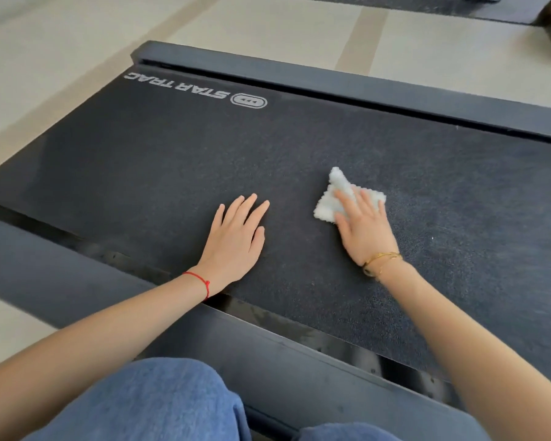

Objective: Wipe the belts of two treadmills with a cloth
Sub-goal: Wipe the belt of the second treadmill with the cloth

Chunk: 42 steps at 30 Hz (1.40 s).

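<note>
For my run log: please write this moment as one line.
stage: wiping belt | right hand: presses cloth flat on belt | left hand: flat on belt, empty

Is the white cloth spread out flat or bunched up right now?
Bunched, not spread: the cloth lies crumpled on the belt, one corner poking up, with the right hand pressing it flat-fingered.

The treadmill belt (204,148) is a matt, dark grey, finely grained rubbery sheet with pale printed lettering near its far left corner. The side rails (347,87) look like smooth, dull-sheen black plastic or painted metal. The cloth (330,202) is white, fluffy terry-like fabric. The trousers (159,405) are blue denim. The floor (61,43) is smooth, pale and matt.
</note>
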Tool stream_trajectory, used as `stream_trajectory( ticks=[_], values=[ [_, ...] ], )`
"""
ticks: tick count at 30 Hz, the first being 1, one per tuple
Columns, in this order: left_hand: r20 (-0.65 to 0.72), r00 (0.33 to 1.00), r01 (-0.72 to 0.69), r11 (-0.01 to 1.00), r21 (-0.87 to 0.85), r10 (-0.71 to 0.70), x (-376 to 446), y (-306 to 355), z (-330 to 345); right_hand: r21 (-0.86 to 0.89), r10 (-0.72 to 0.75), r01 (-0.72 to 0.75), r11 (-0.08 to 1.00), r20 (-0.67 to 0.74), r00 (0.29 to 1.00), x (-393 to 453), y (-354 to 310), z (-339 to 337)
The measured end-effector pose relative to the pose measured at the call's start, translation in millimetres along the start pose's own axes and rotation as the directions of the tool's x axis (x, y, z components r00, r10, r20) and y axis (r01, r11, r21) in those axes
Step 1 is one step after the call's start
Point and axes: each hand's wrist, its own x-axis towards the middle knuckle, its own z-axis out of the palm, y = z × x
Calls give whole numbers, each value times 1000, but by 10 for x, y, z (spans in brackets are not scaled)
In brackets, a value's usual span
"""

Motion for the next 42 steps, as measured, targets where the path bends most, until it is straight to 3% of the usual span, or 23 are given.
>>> stream_trajectory(
  ticks=[4,8,11,13,18,32,39,42],
  values=[
    [53,999,-11,999,50,8,-106,-170,-116,-33,205,-206,978,-32,978,291,85,3],
    [74,997,-7,998,67,2,-169,-313,-161,-118,13,-12,993,6,1000,382,-462,205],
    [75,997,-13,998,58,9,-161,-485,-193,-68,-206,209,975,48,977,342,-921,349],
    [77,996,-37,998,47,34,-134,-603,-199,-52,-267,270,961,57,962,368,-1065,426],
    [72,997,-19,1000,14,18,55,-1010,-230,-59,-249,252,966,56,967,806,-1017,512],
    [61,998,33,999,-9,-33,887,-2135,-337,-83,33,-32,996,13,999,2705,-1247,881],
    [40,997,71,997,-32,-69,799,-2227,-330,17,-308,307,952,45,950,2620,-1901,1148],
    [55,998,36,999,-40,-34,747,-2316,-375,46,-251,250,967,5,968,2590,-1653,1048]
  ],
)
